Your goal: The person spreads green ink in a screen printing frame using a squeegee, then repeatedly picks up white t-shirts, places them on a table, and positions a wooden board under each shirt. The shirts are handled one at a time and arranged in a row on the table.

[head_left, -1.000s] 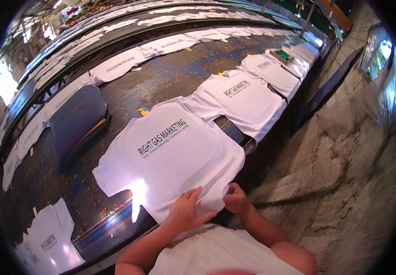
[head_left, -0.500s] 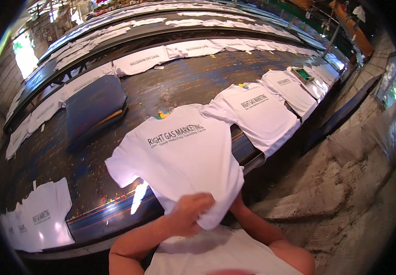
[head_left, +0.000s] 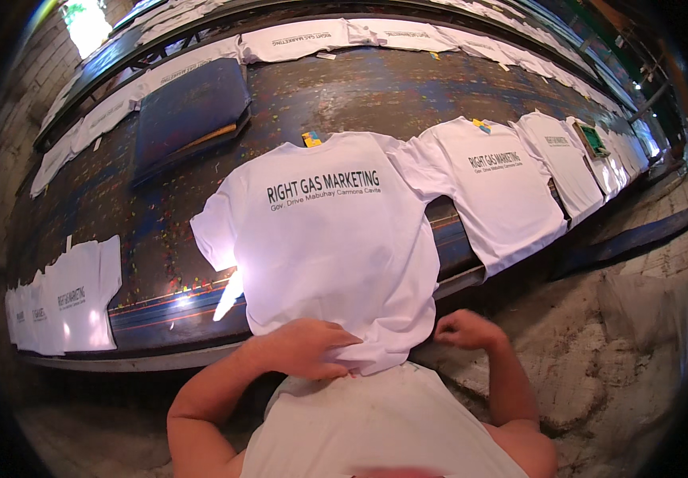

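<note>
In front of me a white T-shirt (head_left: 328, 247) with dark printed lettering hangs over the near table edge, its lower part against my body. My left hand (head_left: 312, 348) is closed on the bunched cloth at its hem, fingers above and thumb below. Just right of the shirt's lower side, my right hand (head_left: 465, 329) is raised with its fingers curled in; nothing shows in it, and it seems apart from the cloth. A yellow and blue piece (head_left: 312, 139) shows at the collar.
The long dark, paint-flecked table (head_left: 304, 88) carries more printed shirts, including one close by on the right (head_left: 491, 183). A dark blue flat panel (head_left: 193, 111) lies at the left. Further right sits a small green framed screen (head_left: 591, 139). Rough floor (head_left: 583, 342) runs alongside.
My right hand has come out from behind the shirt's lower right edge, away from the cloth. The shirt's lower part has settled and spread, and my left hand stays at the hem. My view has shifted.
</note>
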`<state>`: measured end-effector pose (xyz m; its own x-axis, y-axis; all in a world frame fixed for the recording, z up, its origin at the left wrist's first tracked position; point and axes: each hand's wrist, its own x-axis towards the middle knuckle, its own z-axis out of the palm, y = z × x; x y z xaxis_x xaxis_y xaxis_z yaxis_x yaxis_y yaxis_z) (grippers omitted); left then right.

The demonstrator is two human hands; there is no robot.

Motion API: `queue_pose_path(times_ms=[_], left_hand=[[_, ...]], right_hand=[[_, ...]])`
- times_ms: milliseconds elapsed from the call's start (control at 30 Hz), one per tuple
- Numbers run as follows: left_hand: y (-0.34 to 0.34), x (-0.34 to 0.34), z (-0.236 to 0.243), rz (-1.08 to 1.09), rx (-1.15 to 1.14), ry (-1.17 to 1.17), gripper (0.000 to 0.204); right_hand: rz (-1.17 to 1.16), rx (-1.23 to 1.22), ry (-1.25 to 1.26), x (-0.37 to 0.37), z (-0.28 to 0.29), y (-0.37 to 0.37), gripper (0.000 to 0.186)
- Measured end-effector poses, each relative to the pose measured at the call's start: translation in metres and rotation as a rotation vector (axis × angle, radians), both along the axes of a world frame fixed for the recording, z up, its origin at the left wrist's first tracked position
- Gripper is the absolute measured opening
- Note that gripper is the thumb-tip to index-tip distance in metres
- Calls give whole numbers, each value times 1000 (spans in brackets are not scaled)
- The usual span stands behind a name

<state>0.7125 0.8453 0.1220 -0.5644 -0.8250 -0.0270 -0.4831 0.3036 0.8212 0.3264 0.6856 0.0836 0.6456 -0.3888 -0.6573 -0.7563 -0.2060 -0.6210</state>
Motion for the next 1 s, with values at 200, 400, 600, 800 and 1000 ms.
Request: queue_pose_path(times_ms=[200,400,600,800,1000], left_hand=[[-35,53,-5,609,-53,228,33],[-93,149,-70,1308,-343,89,17],[-129,226,-118,1370,-469,-530,25],[-170,251,-125,1340,-254,-759,29],[-180,260,-121,1362,-251,-498,12]], right_hand=[[-350,-474,-257,17,22,-93,22],[-482,-677,-582,111,4,-170,20],[-180,-1164,-382,206,-32,-270,29],[-52,-1123,-111,240,-58,-345,31],[-165,-847,-405,235,-64,-367,17]])
